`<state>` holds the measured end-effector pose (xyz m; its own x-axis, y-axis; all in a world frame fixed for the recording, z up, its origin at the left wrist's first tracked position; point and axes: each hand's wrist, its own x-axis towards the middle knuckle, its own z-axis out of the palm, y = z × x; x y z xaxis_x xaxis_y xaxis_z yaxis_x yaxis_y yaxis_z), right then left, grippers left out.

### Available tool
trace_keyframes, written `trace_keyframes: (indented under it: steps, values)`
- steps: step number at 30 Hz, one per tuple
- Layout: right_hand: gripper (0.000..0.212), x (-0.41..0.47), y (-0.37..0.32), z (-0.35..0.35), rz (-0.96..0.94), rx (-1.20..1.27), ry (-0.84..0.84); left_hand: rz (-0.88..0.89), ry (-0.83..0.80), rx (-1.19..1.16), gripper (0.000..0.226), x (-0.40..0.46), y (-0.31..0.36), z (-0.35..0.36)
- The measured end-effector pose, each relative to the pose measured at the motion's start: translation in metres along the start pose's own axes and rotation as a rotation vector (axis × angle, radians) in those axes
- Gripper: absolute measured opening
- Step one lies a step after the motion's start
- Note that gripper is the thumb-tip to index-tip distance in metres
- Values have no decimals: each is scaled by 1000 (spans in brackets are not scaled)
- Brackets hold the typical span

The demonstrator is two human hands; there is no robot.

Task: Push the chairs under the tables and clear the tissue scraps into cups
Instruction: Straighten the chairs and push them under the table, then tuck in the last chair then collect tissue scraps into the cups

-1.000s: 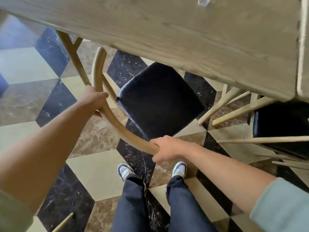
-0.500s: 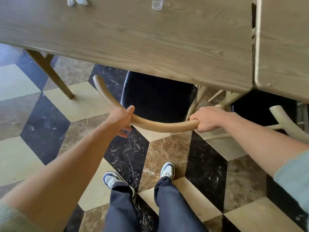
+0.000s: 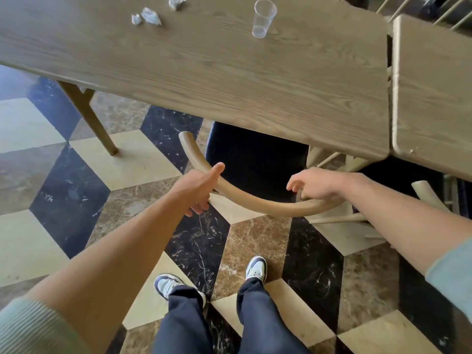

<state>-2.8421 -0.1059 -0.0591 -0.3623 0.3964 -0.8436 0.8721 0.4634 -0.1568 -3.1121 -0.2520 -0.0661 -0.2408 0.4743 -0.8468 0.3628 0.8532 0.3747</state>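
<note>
Chair (image 3: 255, 162) is being driven in under the table (image 3: 229, 80): vs 1 s ago, when the black seat was fully exposed and the frame skewed, the seat is now being swallowed by the tabletop's near edge, w/ only the curved backrest rail (image 3: 255, 205) left outside. Left hand (image 3: 199, 187) is being kept wrapped on the rail's left bend, thumb laid along the top. Right hand (image 3: 316, 185) is being loosened, fingers lifting and uncurling over the rail's right side, where a full grip was being held 0.5 s ago. Push is prob. nearly done.

Room ahead: rail is sitting near the table edge, so little travel is being left. A 2nd chair (image 3: 424, 192) is crowding in just beside on the right, under the adjoining table (image 3: 434, 85). Table leg (image 3: 86, 116) is standing well apart on the left.

Tissue scraps (image 3: 150, 15) are waiting untouched on the tabletop, apart from the clear cup (image 3: 264, 19).
</note>
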Motion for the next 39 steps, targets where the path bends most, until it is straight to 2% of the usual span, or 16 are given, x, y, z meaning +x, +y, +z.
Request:
trace_keyframes:
  steps: [3,6,10,13,18,20,21,25,32,37,39]
  values:
    - [28,21,-97,-27,-115,213,235,81,124,-59,77,0,-27,-63]
    - [20,40,-198,-53,-232,332,395,129,221,-132,61,-3,-56,-126]
    - [18,65,-349,-93,-359,336,409,111,311,-202,48,-25,-134,-243]
    - [18,74,-465,-131,-443,227,402,102,417,-246,42,-37,-200,-340]
    - [18,111,-603,-197,-526,133,421,109,498,-327,42,-29,-255,-476]
    - [17,135,-643,-224,-555,182,410,119,513,-327,36,-18,-259,-529]
    - [18,162,-682,-249,-577,195,409,120,530,-319,35,-2,-265,-578]
    - [22,238,-769,-312,-601,221,408,104,531,-276,38,48,-267,-710]
    - [23,357,-911,-453,-497,325,320,88,496,-236,28,129,-254,-939]
    - [28,427,-963,-550,-388,341,369,122,396,-170,26,214,-225,-1075]
    - [27,444,-972,-593,-335,463,441,175,356,-95,27,251,-199,-1125]
